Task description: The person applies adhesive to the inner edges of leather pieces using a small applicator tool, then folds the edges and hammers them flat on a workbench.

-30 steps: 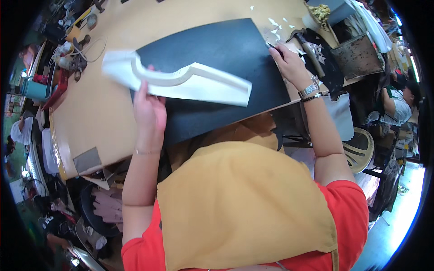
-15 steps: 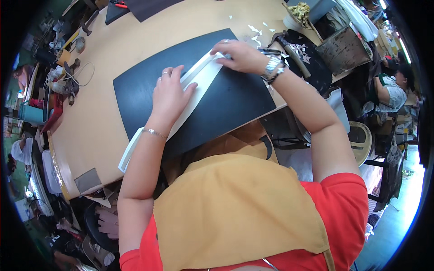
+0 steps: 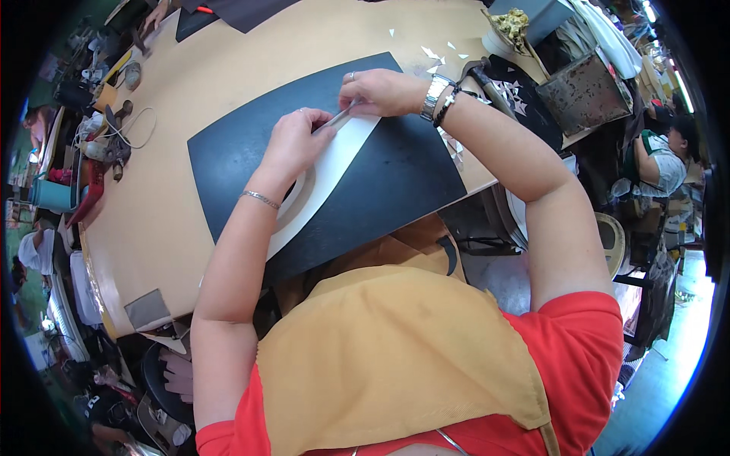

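A long white piece (image 3: pixel 331 175) with a curved raised strip lies diagonally across a dark mat (image 3: pixel 414 167) on the worktable. My left hand (image 3: pixel 296 137) grips the strip near its upper part, its thumb and fingertips closed at the edge. My right hand (image 3: pixel 372 93) pinches the strip at the upper end, close to my left fingertips. Part of the white piece is hidden under my left hand and forearm.
Hammer (image 3: pixel 487 87), black pad (image 3: pixel 513 102) with white scraps, metal box (image 3: pixel 582 95) and bowl (image 3: pixel 502 34) stand at right. Tools and a cord (image 3: pixel 141 129) lie at left. A co-worker (image 3: pixel 661 156) is at right; another person's hand (image 3: pixel 160 15) shows at top left.
The white piece went from held crosswise to lying diagonally on the mat. My right hand moved left from the mat's right edge onto it; my left hand moved up along it.
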`<state>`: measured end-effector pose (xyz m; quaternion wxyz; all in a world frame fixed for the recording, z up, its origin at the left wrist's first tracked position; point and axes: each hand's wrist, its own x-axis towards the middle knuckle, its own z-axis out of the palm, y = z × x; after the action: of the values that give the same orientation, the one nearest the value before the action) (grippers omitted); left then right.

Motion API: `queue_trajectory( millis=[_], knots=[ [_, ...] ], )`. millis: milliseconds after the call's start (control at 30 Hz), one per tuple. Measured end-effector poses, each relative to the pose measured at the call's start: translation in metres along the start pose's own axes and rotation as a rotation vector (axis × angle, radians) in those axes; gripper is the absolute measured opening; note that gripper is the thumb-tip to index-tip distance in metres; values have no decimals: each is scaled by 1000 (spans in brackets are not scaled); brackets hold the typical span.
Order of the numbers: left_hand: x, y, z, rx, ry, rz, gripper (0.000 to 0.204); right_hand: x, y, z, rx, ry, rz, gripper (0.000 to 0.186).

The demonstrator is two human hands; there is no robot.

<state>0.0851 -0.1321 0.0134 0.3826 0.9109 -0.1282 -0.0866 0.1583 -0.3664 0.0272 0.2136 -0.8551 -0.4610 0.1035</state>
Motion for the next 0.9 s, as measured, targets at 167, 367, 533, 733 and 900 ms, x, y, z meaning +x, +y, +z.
queue_trajectory(
  millis=[167, 367, 533, 733, 900],
  knots=[
    [-3, -12, 10, 191, 100, 292, 23, -4, 6, 5, -189, 23, -167, 16],
    [-20, -15, 19, 284, 221, 402, 23, -55, 8, 6, -643, 288, -178, 46],
    [-24, -5, -5, -66, -25, 119, 28, -197, 73, -2, -622, 586, 932, 43],
    [-37, -19, -12, -18, 33, 182, 22, -237, 70, 4, -508, 432, 1198, 48],
    [-47, -7, -25, 15, -19, 48, 21, -164, -2, 3, 133, 538, 872, 44]
  ],
)
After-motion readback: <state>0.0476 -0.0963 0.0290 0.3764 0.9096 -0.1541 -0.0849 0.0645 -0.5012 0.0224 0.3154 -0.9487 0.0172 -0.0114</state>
